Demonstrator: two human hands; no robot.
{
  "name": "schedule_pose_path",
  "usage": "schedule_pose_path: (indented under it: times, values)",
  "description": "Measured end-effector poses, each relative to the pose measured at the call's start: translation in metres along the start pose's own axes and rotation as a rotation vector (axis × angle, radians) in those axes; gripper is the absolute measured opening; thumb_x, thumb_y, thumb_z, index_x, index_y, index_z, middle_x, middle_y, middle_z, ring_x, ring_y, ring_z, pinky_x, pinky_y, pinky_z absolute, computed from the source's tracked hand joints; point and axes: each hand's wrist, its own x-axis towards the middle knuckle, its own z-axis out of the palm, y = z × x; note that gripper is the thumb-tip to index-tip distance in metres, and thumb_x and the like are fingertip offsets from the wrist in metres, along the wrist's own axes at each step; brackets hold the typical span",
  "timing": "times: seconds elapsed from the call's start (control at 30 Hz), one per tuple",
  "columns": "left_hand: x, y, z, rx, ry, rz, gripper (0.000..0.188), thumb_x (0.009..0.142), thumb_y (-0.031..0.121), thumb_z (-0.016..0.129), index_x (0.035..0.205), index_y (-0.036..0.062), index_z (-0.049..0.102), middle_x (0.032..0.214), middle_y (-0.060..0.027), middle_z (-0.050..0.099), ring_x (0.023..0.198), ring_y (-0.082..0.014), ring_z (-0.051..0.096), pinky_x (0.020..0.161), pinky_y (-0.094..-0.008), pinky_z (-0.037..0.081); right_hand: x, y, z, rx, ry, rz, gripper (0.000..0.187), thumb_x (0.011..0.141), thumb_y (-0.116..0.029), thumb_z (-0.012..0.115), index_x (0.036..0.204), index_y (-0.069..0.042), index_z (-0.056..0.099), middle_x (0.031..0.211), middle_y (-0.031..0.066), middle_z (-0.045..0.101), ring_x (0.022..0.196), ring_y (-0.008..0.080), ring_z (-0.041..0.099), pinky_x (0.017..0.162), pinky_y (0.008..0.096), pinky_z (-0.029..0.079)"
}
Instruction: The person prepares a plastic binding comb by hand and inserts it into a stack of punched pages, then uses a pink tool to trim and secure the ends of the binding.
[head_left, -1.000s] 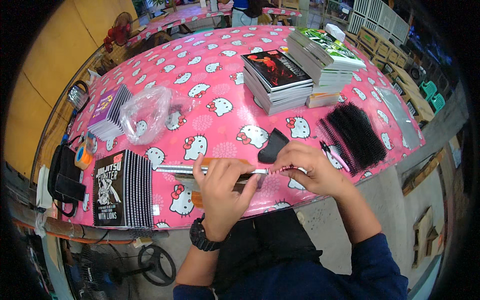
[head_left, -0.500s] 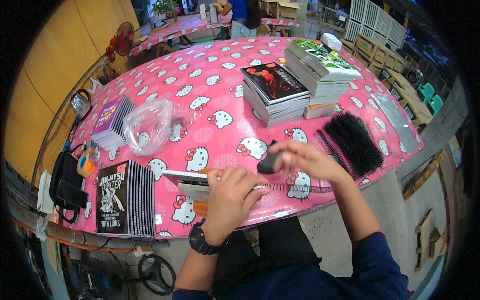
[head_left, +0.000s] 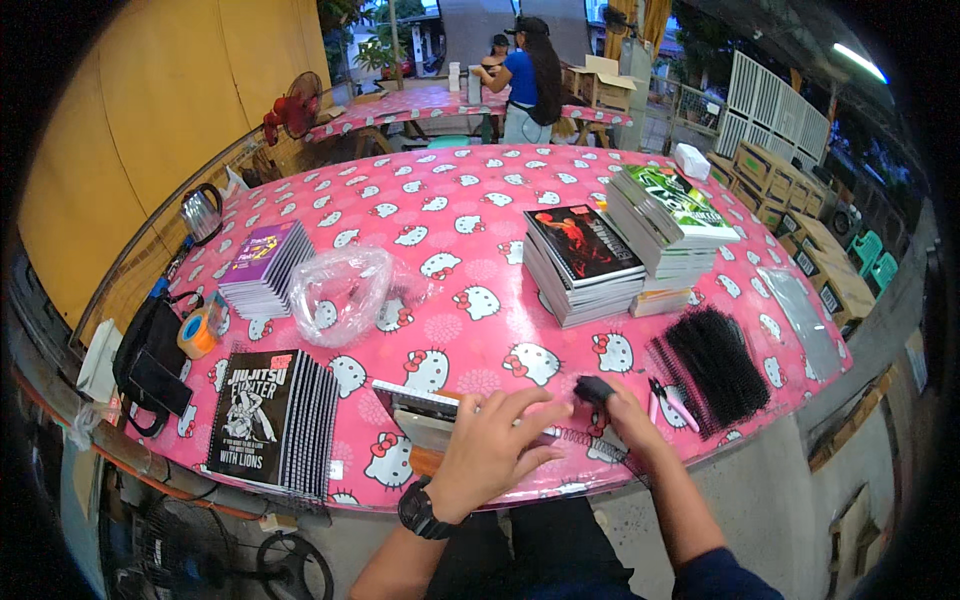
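Two bare hands, near edge of a glossy pink cat-print counter (head_left: 460,345). Left hand (head_left: 490,450): fingers spread and bent over one notebook (head_left: 422,428); whether they pinch it, I cannot tell. Right hand (head_left: 628,415): closed on a matte black piece (head_left: 594,389). Notebook: tilted on edge, beneath and just left of the left hand, the nearer of the two; long axis left to right, right end slightly nearer; pale, flat page block. Coil (head_left: 580,439), one: thin, springy, dark, running rightward from the left fingertips to the right wrist, roughly continuing the notebook's line. Left side: black-covered stack (head_left: 262,418), glossy, bound edges fanned in ridges; orange tape roll (head_left: 197,333). Right side: slim pink-handled pliers (head_left: 675,405); bristly heap of black coils (head_left: 715,370). Farther left: crumpled clear film (head_left: 345,295); purple-covered stack (head_left: 262,272). Farther right: red-and-black-covered stack (head_left: 585,262) beside a taller green-covered stack (head_left: 672,215). Farthest: red fan (head_left: 297,105), person in a blue top (head_left: 525,80), cardboard box (head_left: 603,85).
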Motion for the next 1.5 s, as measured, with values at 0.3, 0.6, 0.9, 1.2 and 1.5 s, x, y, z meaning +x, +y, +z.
schedule_pose_path:
  times: [0.3, 0.6, 0.9, 1.2, 1.5]
  values:
    - [0.0, -0.004, 0.005, 0.048, -0.059, 0.047, 0.015, 0.077, 0.026, 0.062, 0.089, 0.0153, 0.061, 0.084, 0.0034, 0.058, 0.082, -0.0137, 0.052, 0.08, -0.0424, 0.029, -0.017, -0.046, 0.024, 0.716, -0.203, 0.203, 0.078, 0.07, -0.055, 0.058, 0.123, -0.001, 0.04, 0.116, 0.0107, 0.049, 0.108, 0.0198, 0.045, 0.091, 0.0327, 0.034]
    - [0.003, -0.008, 0.01, -0.016, 0.033, 0.027, 0.014, 0.076, 0.023, 0.063, 0.084, 0.0125, 0.061, 0.088, 0.0005, 0.06, 0.083, -0.0157, 0.054, 0.085, -0.0387, 0.028, -0.042, 0.005, 0.031, 1.336, -0.167, 0.092, 0.078, 0.071, -0.067, 0.05, 0.127, -0.014, 0.04, 0.129, 0.0191, 0.041, 0.111, 0.0362, 0.045, 0.083, 0.0459, 0.04]
    - [0.0, -0.012, 0.007, 0.052, -0.064, -0.091, 0.016, 0.076, 0.023, 0.062, 0.087, 0.0115, 0.059, 0.085, -0.0009, 0.058, 0.086, -0.0189, 0.053, 0.086, -0.0383, 0.027, -0.041, 0.002, 0.066, 1.425, 0.048, 0.15, 0.075, 0.076, -0.067, 0.042, 0.129, -0.014, 0.039, 0.124, 0.0163, 0.048, 0.102, 0.0311, 0.052, 0.075, 0.0363, 0.042]
    - [0.002, -0.008, -0.007, 0.161, -0.046, -0.218, 0.026, 0.068, 0.029, 0.07, 0.085, 0.0124, 0.06, 0.087, -0.0005, 0.058, 0.091, -0.0201, 0.053, 0.099, -0.0542, 0.007, 0.012, -0.057, 0.028, 0.776, -0.206, 0.004, 0.06, 0.077, -0.049, 0.056, 0.113, 0.0, 0.053, 0.102, 0.0099, 0.058, 0.097, 0.018, 0.053, 0.084, 0.0307, 0.041]
    - [-0.007, -0.016, -0.002, 0.131, 0.061, -0.23, 0.024, 0.062, 0.025, 0.075, 0.077, 0.0121, 0.061, 0.08, -0.0006, 0.058, 0.084, -0.019, 0.054, 0.1, -0.0534, 0.008, 0.015, -0.111, 0.017, 0.658, -0.289, -0.2, 0.041, 0.076, -0.035, 0.061, 0.099, -0.001, 0.061, 0.096, 0.0073, 0.059, 0.092, 0.0207, 0.054, 0.081, 0.0322, 0.041]
